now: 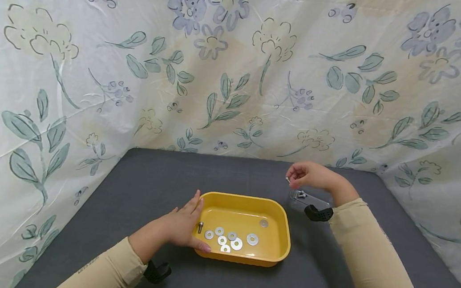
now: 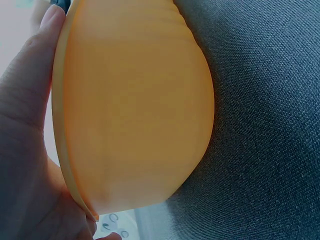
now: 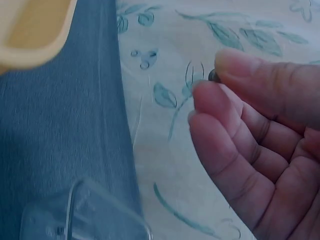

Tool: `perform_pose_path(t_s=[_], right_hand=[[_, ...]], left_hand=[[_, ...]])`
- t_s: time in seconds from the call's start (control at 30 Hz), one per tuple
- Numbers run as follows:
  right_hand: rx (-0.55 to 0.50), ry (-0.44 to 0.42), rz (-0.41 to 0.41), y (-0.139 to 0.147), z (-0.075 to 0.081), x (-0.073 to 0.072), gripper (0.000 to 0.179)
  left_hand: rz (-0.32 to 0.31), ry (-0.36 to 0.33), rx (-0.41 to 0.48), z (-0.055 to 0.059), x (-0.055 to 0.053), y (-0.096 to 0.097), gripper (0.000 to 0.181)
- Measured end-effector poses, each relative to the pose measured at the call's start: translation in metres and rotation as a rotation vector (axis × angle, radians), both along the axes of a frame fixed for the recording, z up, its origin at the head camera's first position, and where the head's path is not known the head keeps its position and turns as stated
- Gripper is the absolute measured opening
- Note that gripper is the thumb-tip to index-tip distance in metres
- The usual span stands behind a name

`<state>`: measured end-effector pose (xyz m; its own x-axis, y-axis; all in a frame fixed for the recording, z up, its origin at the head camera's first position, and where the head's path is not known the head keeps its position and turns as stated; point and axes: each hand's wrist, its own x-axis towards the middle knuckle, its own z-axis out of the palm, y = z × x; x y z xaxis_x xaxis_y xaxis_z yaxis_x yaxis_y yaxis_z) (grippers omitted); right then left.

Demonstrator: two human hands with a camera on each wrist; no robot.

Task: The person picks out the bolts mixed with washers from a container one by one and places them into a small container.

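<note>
A yellow tray [image 1: 246,261] sits on the dark grey table with several flat washers [image 1: 252,239] and one bolt [image 1: 200,227] inside. My left hand [image 1: 181,223] rests on the tray's left end, fingers fairly straight along the rim and thumb at the front corner. In the left wrist view the thumb lies along the rim of the yellow tray [image 2: 135,110]. Off the tray's right side, my right hand [image 1: 311,176] pinches a small metal bolt [image 1: 287,179] between thumb and fingertips. Only a dark end of that bolt [image 3: 213,76] shows in the right wrist view.
Below the right hand stands a clear plastic container [image 1: 316,201] with bolts [image 1: 301,195] in it, partly hidden by the black wrist strap [image 1: 319,213]. Flower-patterned cloth [image 1: 225,73] hangs behind and on both sides of the grey table [image 1: 164,175].
</note>
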<state>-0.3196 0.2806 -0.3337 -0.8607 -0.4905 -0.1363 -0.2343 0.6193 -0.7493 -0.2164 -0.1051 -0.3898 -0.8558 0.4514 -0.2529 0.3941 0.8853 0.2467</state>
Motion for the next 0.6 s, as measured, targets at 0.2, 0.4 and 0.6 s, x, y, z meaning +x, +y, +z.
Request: perform_pose_path(t_s=[0.2, 0.4, 0.6], right_hand=[[0.014, -0.004, -0.022, 0.017, -0.004, -0.001, 0.024], [0.022, -0.004, -0.032, 0.03, -0.008, 0.002, 0.019], [0.046, -0.002, -0.061, 0.042, -0.009, 0.006, 0.02]], left_hand=[[-0.002, 0.007, 0.0, 0.0, 0.001, -0.001, 0.127], [0.001, 0.008, 0.002, -0.002, 0.001, -0.001, 0.128], [0.002, 0.009, 0.002, -0.003, 0.001, -0.002, 0.128]])
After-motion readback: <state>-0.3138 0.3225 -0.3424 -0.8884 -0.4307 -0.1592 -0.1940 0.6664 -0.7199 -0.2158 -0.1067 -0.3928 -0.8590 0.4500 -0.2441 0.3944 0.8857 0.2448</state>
